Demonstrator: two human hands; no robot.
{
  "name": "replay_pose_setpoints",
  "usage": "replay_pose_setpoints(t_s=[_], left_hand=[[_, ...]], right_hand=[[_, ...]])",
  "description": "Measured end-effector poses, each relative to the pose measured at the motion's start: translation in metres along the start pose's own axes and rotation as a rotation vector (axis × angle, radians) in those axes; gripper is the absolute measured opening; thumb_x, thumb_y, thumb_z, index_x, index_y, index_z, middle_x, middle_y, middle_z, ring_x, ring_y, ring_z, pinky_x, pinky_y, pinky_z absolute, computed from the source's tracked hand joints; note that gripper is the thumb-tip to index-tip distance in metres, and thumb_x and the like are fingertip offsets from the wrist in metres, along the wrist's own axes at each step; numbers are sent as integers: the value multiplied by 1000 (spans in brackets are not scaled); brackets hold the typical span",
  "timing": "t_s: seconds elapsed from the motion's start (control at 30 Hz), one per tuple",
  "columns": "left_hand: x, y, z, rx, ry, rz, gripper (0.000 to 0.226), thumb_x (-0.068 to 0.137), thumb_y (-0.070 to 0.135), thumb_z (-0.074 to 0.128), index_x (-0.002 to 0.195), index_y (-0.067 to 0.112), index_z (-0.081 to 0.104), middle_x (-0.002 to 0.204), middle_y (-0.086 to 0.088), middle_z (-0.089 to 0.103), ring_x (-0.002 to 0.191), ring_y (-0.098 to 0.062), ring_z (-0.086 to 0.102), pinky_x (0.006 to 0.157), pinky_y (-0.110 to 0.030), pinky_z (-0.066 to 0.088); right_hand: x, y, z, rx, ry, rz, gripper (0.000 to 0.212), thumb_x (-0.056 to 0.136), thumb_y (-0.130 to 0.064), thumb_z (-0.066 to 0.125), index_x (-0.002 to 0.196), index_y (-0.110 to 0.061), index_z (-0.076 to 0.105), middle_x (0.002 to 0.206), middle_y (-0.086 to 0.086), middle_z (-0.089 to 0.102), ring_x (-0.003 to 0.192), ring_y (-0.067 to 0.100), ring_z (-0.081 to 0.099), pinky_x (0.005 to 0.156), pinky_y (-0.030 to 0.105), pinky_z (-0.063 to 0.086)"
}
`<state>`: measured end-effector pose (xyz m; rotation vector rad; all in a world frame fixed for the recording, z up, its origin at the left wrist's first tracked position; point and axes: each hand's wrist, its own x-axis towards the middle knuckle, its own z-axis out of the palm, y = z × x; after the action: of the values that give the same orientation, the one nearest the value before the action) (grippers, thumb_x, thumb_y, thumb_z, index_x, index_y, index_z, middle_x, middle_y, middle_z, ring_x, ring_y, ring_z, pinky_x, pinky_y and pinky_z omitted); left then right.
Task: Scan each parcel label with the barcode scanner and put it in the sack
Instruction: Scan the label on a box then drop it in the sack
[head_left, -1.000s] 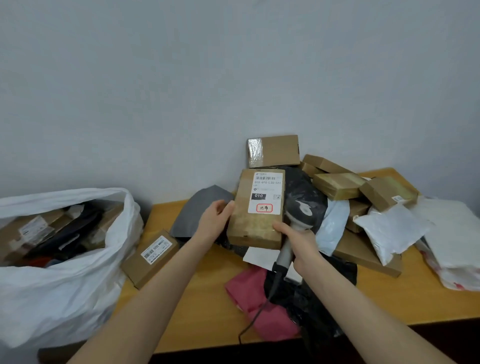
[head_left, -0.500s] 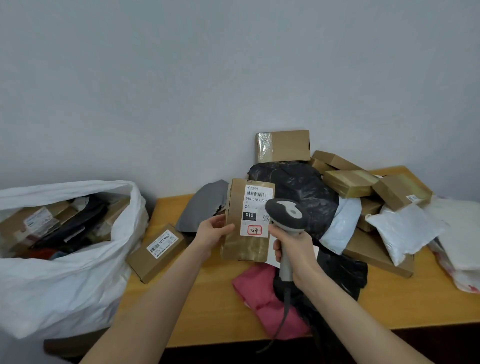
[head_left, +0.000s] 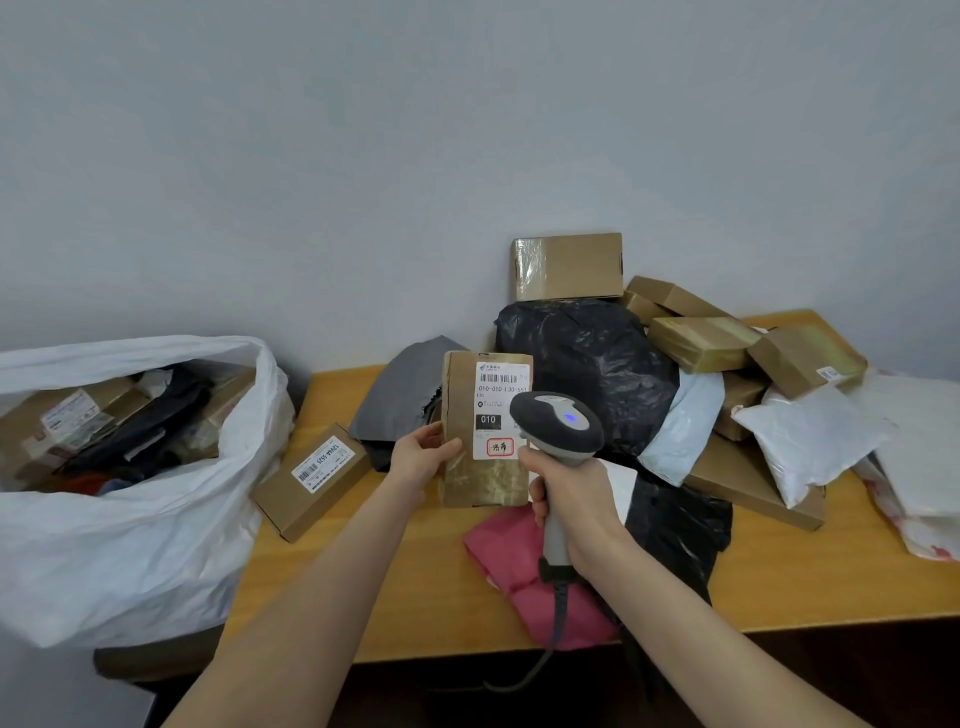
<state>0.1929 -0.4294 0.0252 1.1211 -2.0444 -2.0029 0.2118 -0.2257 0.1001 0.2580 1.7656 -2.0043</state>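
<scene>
My left hand (head_left: 422, 456) grips the left edge of a brown cardboard parcel (head_left: 467, 467), held upright above the table with its white label (head_left: 501, 395) facing me. My right hand (head_left: 569, 499) grips the handle of a grey barcode scanner (head_left: 557, 422). The scanner's head is in front of the label's lower right part, and a blue light shows on top of it. Its cable hangs down past the table's front edge. The white sack (head_left: 130, 519) stands open at the left with several parcels inside.
A small labelled box (head_left: 311, 480) lies on the wooden table (head_left: 415, 597) next to the sack. A pink bag (head_left: 519, 571), black bags (head_left: 587, 364), a grey mailer (head_left: 405, 395), brown boxes (head_left: 569, 265) and white mailers (head_left: 810, 436) are piled at the right against the wall.
The scanner has come up from beside the parcel's lower edge to in front of its label. The parcel has dropped a little and its light now shows blue.
</scene>
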Motion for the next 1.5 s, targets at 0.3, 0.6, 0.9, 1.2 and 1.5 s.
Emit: replay_pose_setpoints(t_s=[0.3, 0.6, 0.9, 1.2, 1.5], left_hand=[[3, -4, 0, -22, -10, 6, 55, 83, 4, 71, 134, 4, 51, 117, -13, 65, 107, -31, 63, 96, -48, 50], [-14, 3, -30, -30, 38, 4, 50, 85, 15, 72, 131, 6, 54, 115, -8, 66, 107, -27, 63, 96, -46, 51], [-48, 14, -155, -152, 278, -10, 33, 91, 21, 66, 120, 9, 58, 93, -4, 71, 76, -17, 68, 54, -27, 54], [14, 47, -343, -154, 504, -106, 22, 89, 24, 68, 98, 5, 62, 83, -9, 67, 71, -21, 65, 58, -34, 55], [174, 59, -453, -99, 466, -159, 35, 85, 29, 73, 104, 4, 58, 106, -15, 61, 98, -33, 59, 84, -49, 54]], right_hand=[[-1, -4, 2, -29, -11, -15, 26, 82, -17, 72, 62, -6, 60, 45, 5, 49, 38, 17, 41, 48, 31, 36], [17, -20, 33, 36, -73, -1, 11, 87, -17, 70, 82, -7, 67, 46, -3, 59, 40, 9, 52, 46, 24, 43], [23, -14, 141, -2, -363, 79, 11, 87, -15, 70, 87, -5, 67, 55, 4, 57, 44, 12, 50, 45, 24, 43], [56, 8, 289, -55, -435, 85, 14, 87, -14, 69, 82, -5, 59, 53, 5, 54, 47, 16, 46, 49, 29, 42], [100, 29, 450, -59, -315, 149, 13, 87, -15, 69, 81, -7, 61, 53, 5, 54, 47, 15, 46, 47, 27, 40]])
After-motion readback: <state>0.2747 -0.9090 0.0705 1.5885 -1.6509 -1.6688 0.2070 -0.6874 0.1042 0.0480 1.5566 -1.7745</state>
